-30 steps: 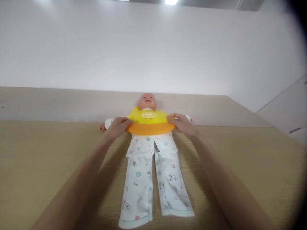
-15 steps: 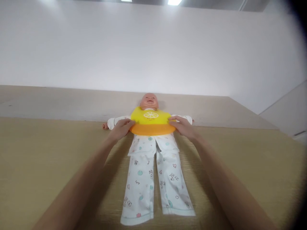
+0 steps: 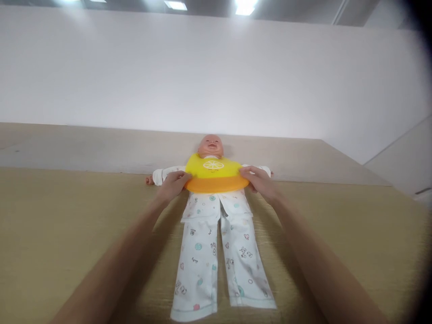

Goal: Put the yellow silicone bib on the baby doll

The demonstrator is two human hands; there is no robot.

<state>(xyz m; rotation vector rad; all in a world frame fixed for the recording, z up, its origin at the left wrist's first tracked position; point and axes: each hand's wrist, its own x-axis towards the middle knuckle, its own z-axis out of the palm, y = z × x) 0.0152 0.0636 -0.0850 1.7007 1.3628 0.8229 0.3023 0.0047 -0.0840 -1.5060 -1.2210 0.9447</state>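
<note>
A baby doll (image 3: pixel 211 146) lies on its back with its head toward the wall and its arms stretched out sideways. It wears a white printed pajama top (image 3: pixel 202 208) and matching pajama pants (image 3: pixel 197 270). Over its chest lies a yellow bib (image 3: pixel 224 169) with an orange lower pocket and a white citrus-slice print. My left hand (image 3: pixel 173 183) pinches the bib's left edge, near the pocket corner. At the opposite edge, my right hand (image 3: pixel 259 181) grips the bib between thumb and fingers. The fingertips under the bib are partly hidden.
The doll rests on a wooden tabletop (image 3: pixel 84 234), with a paler grey strip (image 3: pixel 101 148) along its far side. Behind that stands a white wall (image 3: pixel 209 72). Ceiling lights (image 3: pixel 245 8) show at the top.
The view has tilted up slightly, so everything sits a little lower and more ceiling shows. Both hands stay at the bib's edges, and the bib has shifted very little on the doll.
</note>
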